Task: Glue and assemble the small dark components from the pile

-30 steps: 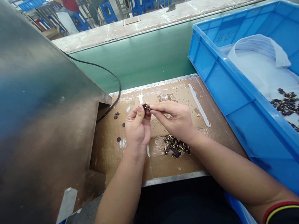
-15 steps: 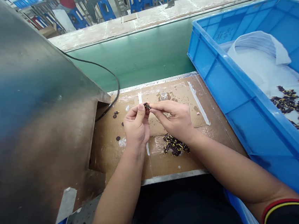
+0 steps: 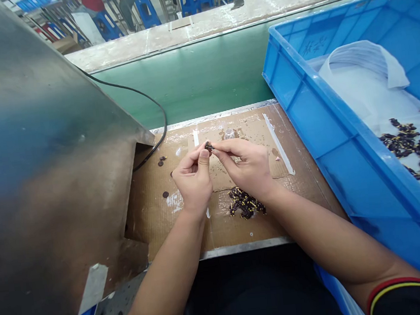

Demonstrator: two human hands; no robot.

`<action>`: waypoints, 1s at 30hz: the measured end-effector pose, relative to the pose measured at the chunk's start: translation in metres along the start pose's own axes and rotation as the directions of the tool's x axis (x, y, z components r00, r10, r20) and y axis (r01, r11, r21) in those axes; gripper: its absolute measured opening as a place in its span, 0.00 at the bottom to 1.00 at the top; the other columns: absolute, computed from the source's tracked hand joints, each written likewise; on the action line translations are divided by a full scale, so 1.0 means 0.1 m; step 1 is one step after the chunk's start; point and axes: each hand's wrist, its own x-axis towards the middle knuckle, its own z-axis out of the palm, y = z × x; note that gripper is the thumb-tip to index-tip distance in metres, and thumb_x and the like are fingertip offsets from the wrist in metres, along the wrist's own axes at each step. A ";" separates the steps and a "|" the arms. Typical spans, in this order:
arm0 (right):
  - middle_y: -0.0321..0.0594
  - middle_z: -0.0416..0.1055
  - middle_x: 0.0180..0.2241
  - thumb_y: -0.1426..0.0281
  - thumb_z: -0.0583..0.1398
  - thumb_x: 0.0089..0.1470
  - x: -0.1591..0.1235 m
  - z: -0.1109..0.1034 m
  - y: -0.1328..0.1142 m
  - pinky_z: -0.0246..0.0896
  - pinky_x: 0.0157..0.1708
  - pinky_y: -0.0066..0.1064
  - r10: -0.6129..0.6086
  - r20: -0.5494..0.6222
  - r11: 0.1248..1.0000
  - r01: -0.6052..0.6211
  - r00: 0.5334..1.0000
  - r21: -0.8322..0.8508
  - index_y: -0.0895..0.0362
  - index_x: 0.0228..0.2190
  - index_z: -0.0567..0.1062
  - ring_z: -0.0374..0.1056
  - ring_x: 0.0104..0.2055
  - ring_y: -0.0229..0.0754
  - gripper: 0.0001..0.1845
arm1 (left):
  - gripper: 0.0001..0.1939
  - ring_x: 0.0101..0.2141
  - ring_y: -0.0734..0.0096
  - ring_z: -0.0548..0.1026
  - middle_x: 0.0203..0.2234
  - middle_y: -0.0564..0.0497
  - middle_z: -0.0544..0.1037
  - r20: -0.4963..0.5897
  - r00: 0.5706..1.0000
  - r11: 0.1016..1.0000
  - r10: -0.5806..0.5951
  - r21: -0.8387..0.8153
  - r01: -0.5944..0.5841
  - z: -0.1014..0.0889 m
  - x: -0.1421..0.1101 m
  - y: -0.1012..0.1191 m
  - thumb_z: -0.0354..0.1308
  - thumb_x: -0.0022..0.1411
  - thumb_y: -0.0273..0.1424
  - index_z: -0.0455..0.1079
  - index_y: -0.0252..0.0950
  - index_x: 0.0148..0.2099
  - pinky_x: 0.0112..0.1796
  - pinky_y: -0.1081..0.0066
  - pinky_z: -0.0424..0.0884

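My left hand [image 3: 193, 179] and my right hand [image 3: 246, 166] meet above a cardboard-covered work surface [image 3: 156, 217]. Together their fingertips pinch one small dark part [image 3: 208, 147]. Both hands are closed on it. Just under my right wrist lies a small pile of dark parts with yellow marks [image 3: 246, 204]. A few dark round discs [image 3: 166, 194] lie loose on the cardboard to the left of my left hand.
A big blue crate [image 3: 315, 132] on the right holds a clear plastic bag [image 3: 365, 70] and several dark parts [image 3: 409, 145]. A slanted metal housing [image 3: 45, 143] fills the left. A black cable [image 3: 149, 104] runs from it. A green conveyor belt [image 3: 202, 79] lies beyond.
Both hands stayed together on the small part, with my left thumb shifting a little along it. The view tilted slightly.
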 end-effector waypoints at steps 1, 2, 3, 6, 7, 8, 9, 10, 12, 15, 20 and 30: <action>0.34 0.82 0.42 0.68 0.60 0.63 0.01 -0.01 0.01 0.73 0.51 0.42 -0.007 0.001 1.000 0.007 1.000 -0.004 0.46 0.41 0.82 0.77 0.45 0.43 0.10 | 0.07 0.47 0.65 0.80 0.45 0.47 0.81 0.010 1.000 1.000 0.005 0.015 -0.005 0.00 0.01 0.01 0.64 0.67 0.34 0.80 0.41 0.46 0.55 0.60 0.75; 0.34 0.82 0.42 0.68 0.61 0.63 0.01 -0.01 0.02 0.72 0.52 0.42 -0.014 -0.001 1.000 0.014 1.000 -0.014 0.46 0.41 0.82 0.77 0.46 0.43 0.10 | 0.08 0.47 0.65 0.80 0.45 0.47 0.81 0.027 0.999 0.999 0.017 0.048 -0.018 -0.01 0.01 0.02 0.64 0.67 0.33 0.80 0.41 0.47 0.54 0.61 0.75; 0.34 0.82 0.43 0.68 0.61 0.63 0.02 -0.02 0.03 0.72 0.53 0.43 -0.018 -0.005 0.999 0.018 1.000 -0.027 0.46 0.42 0.82 0.76 0.46 0.44 0.10 | 0.09 0.46 0.65 0.80 0.45 0.47 0.81 0.048 0.998 0.994 0.039 0.096 -0.044 -0.01 0.02 0.03 0.63 0.67 0.33 0.80 0.41 0.48 0.53 0.61 0.76; 0.35 0.81 0.43 0.68 0.61 0.62 0.02 -0.04 0.05 0.71 0.54 0.43 -0.041 -0.009 0.996 0.040 0.999 -0.084 0.45 0.42 0.81 0.75 0.47 0.45 0.10 | 0.10 0.45 0.64 0.80 0.45 0.47 0.81 0.105 0.982 0.950 0.154 0.256 -0.176 -0.04 0.03 0.05 0.63 0.66 0.30 0.79 0.40 0.49 0.52 0.61 0.76; 0.35 0.81 0.43 0.68 0.61 0.62 0.02 -0.04 0.06 0.71 0.54 0.43 -0.053 -0.007 0.993 0.052 0.999 -0.102 0.45 0.43 0.81 0.75 0.47 0.45 0.10 | 0.10 0.45 0.64 0.80 0.44 0.47 0.81 0.116 0.975 0.933 0.189 0.287 -0.216 -0.05 0.03 0.06 0.63 0.66 0.29 0.79 0.40 0.49 0.52 0.60 0.76; 0.35 0.81 0.42 0.68 0.61 0.62 0.01 -0.04 0.07 0.71 0.53 0.43 -0.068 -0.006 0.990 0.067 0.998 -0.120 0.46 0.42 0.81 0.75 0.46 0.45 0.09 | 0.10 0.45 0.64 0.80 0.44 0.47 0.81 0.121 0.969 0.920 0.216 0.308 -0.243 -0.06 0.03 0.06 0.63 0.65 0.28 0.79 0.40 0.49 0.52 0.60 0.75; 0.35 0.81 0.42 0.68 0.61 0.62 0.01 -0.04 0.07 0.72 0.52 0.42 -0.088 -0.003 0.987 0.086 0.996 -0.136 0.46 0.42 0.81 0.75 0.46 0.45 0.09 | 0.10 0.44 0.64 0.80 0.44 0.47 0.81 0.119 0.965 0.911 0.233 0.321 -0.260 -0.07 0.03 0.06 0.63 0.65 0.27 0.79 0.40 0.48 0.52 0.59 0.75; 0.35 0.81 0.41 0.68 0.62 0.62 0.00 -0.04 0.07 0.72 0.52 0.42 -0.114 -0.004 0.983 0.112 0.994 -0.147 0.46 0.42 0.81 0.76 0.45 0.44 0.09 | 0.10 0.44 0.64 0.80 0.43 0.47 0.81 0.116 0.963 0.905 0.245 0.330 -0.270 -0.08 0.04 0.06 0.63 0.65 0.27 0.80 0.40 0.48 0.52 0.59 0.75; 0.36 0.81 0.41 0.69 0.62 0.62 0.00 -0.02 0.08 0.73 0.51 0.41 -0.170 -0.007 0.972 0.167 0.985 -0.166 0.47 0.41 0.80 0.76 0.44 0.44 0.08 | 0.09 0.43 0.64 0.80 0.42 0.47 0.81 0.111 0.960 0.898 0.258 0.338 -0.281 -0.08 0.04 0.05 0.63 0.64 0.26 0.80 0.39 0.47 0.51 0.60 0.75; 0.37 0.82 0.39 0.71 0.62 0.62 0.01 0.00 0.09 0.74 0.48 0.38 -0.269 -0.031 0.943 0.257 0.963 -0.212 0.50 0.40 0.80 0.77 0.42 0.42 0.07 | 0.09 0.42 0.65 0.80 0.41 0.48 0.82 0.111 0.947 0.880 0.302 0.350 -0.322 -0.09 0.05 0.05 0.63 0.64 0.24 0.79 0.38 0.46 0.50 0.60 0.76; 0.38 0.82 0.37 0.74 0.63 0.61 0.01 0.00 0.12 0.75 0.44 0.33 -0.394 -0.064 0.891 0.364 0.917 -0.271 0.54 0.40 0.78 0.77 0.40 0.39 0.06 | 0.08 0.40 0.67 0.80 0.40 0.48 0.82 0.124 0.926 0.848 0.355 0.374 -0.375 -0.09 0.07 0.04 0.63 0.63 0.24 0.79 0.37 0.45 0.47 0.61 0.78; 0.38 0.81 0.39 0.75 0.63 0.61 -0.02 0.02 0.08 0.76 0.43 0.32 -0.425 -0.044 0.881 0.403 0.904 -0.249 0.53 0.41 0.77 0.77 0.41 0.38 0.07 | 0.07 0.39 0.68 0.80 0.38 0.49 0.82 0.060 0.898 0.843 0.435 0.323 -0.430 -0.07 0.07 0.03 0.64 0.61 0.22 0.78 0.37 0.41 0.44 0.63 0.79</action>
